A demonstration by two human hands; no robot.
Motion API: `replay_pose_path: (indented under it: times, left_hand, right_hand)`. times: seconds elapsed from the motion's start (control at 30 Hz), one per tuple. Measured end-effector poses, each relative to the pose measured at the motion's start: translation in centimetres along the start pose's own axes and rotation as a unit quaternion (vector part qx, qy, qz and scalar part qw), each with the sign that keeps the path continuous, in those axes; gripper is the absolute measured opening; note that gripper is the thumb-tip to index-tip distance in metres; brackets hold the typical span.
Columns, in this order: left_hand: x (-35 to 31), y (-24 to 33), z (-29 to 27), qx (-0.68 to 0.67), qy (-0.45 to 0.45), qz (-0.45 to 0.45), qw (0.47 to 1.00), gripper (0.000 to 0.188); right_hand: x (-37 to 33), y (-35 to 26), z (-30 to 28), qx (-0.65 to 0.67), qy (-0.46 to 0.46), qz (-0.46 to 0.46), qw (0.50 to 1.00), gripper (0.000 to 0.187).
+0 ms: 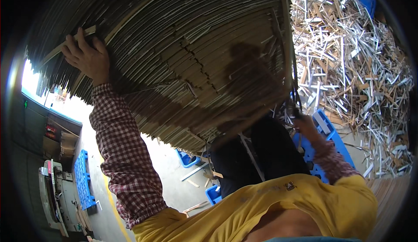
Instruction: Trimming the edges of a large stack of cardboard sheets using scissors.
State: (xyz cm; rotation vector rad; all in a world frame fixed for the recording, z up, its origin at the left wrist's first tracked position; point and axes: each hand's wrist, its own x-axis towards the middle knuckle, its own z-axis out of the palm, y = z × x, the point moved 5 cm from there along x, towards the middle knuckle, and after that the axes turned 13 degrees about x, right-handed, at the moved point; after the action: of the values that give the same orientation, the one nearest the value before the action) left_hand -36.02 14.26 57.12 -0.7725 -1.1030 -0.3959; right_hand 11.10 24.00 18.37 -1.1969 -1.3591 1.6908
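A large stack of brown cardboard sheets (191, 63) fills the upper middle, its many layered edges facing me. My left hand (89, 59) rests on the stack's left side with fingers spread, over a narrow cardboard strip (58, 52) that sticks out from the edges. Down at the right, beside the stack's right edge, my right hand (307, 126) is closed round something dark and blurred that I cannot make out. A few layers in the stack's middle look cracked and uneven.
A big heap of white and brown offcut strips (339, 55) covers the right side. Blue plastic pallets stand beside my right hand (333, 142) and at the left (82, 179). Loose strips (196, 172) lie on the floor near my legs. A yellow line (114, 203) marks the floor.
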Motion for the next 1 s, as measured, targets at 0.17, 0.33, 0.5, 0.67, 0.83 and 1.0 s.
replay_pose_path:
  times: [0.17,0.33,0.5,0.67,0.83,1.0]
  left_hand:
    - [0.2,-0.4,0.2,-0.003,0.028,0.010,1.000,0.044]
    - [0.0,0.4,0.2,-0.010,0.015,-0.007,1.000,0.042]
    - [-0.5,0.1,0.6,-0.044,0.011,-0.004,0.999,0.042]
    - [-0.2,0.5,0.6,-0.052,0.001,-0.016,0.999,0.042]
    - [-0.9,-0.1,0.2,-0.059,0.027,0.001,0.998,0.041]
    - [-0.2,0.0,0.5,-0.020,0.010,-0.011,1.000,0.040]
  right_hand:
    - [-6.9,-13.0,1.9,-0.203,-0.310,-0.123,0.921,0.020]
    - [-1.0,-18.4,12.2,-0.036,-0.298,-0.218,0.929,0.036]
    - [8.5,-25.2,19.8,-0.183,-0.281,-0.231,0.913,0.039]
    - [10.3,-24.9,22.3,-0.020,-0.277,-0.196,0.940,0.036]
    - [2.6,-14.5,19.7,-0.112,-0.237,-0.427,0.866,0.044]
    - [-1.1,-5.1,12.2,-0.275,-0.453,-0.103,0.842,0.044]
